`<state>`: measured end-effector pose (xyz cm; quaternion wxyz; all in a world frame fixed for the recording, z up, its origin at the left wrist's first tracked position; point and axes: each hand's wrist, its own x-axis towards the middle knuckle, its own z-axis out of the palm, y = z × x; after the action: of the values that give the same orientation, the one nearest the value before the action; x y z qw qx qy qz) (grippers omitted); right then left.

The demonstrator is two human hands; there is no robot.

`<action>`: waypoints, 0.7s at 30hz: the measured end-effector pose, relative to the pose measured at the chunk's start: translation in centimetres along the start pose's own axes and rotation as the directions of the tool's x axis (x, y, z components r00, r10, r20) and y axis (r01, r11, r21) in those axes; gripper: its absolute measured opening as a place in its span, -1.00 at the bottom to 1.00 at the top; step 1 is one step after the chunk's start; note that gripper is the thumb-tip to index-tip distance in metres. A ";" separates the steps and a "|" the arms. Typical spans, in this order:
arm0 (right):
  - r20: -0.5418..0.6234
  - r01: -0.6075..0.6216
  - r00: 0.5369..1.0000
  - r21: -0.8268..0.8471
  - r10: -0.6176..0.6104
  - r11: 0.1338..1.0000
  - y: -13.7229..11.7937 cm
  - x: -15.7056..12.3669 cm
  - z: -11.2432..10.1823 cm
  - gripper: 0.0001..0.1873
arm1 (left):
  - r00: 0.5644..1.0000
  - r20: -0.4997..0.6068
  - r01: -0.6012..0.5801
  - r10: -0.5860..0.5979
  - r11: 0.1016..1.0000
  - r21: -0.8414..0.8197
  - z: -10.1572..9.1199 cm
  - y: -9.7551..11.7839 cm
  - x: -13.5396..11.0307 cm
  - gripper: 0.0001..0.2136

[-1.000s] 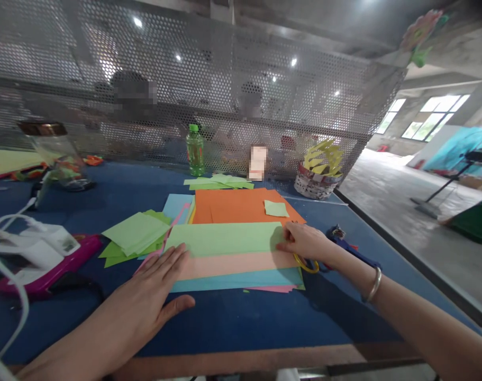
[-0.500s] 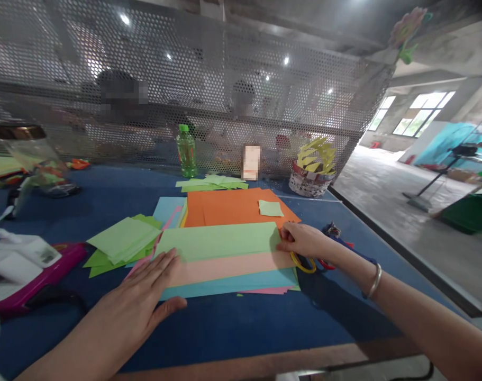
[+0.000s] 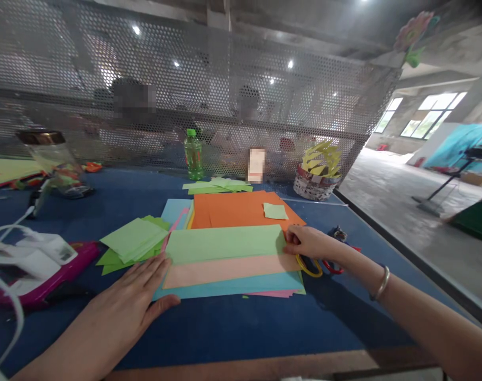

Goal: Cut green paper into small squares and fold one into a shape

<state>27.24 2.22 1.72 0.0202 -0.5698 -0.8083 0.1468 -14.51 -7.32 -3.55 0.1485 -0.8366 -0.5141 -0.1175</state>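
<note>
My left hand [image 3: 133, 304] lies flat with fingers stretched out on the blue table [image 3: 233, 328], its fingertips at the left edge of a stack of coloured paper. The top sheet is a light green paper [image 3: 225, 242], over a peach sheet [image 3: 228, 269] and a light blue sheet [image 3: 228, 286]. My right hand [image 3: 309, 242] pinches the right edge of the green sheet; a bangle sits on that wrist. Orange paper [image 3: 241, 209] lies behind the stack with a small green square [image 3: 275, 211] on it.
Yellow-handled and red-handled scissors [image 3: 318, 266] lie right of the stack. Folded green squares [image 3: 133, 241] sit at left, beside a pink and white tool [image 3: 38, 264] with a white cable. A green bottle [image 3: 193, 154], a jar [image 3: 52, 161] and a basket [image 3: 317, 182] stand before a perforated metal screen.
My left hand has slid back a little to the left, off the peach sheet to the stack's edge. My right hand keeps its pinch on the green sheet.
</note>
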 end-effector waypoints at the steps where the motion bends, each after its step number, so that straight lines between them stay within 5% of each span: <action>1: 0.002 0.005 1.000 0.007 -0.005 1.000 0.1 0.0 0.0 -0.76 | 1.000 -0.004 -0.004 0.004 1.000 0.006 -0.1 0.1 0.1 -0.26; 21: 0.034 0.039 0.999 0.091 -0.042 0.995 0.5 0.2 -0.2 -0.78 | 0.996 -0.090 0.007 -0.006 1.000 0.013 0.1 -1.4 -0.8 -0.31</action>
<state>27.70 2.63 1.76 0.0344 -0.5491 -0.8125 0.1929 -16.13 -7.38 -3.76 0.1764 -0.8278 -0.5104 -0.1522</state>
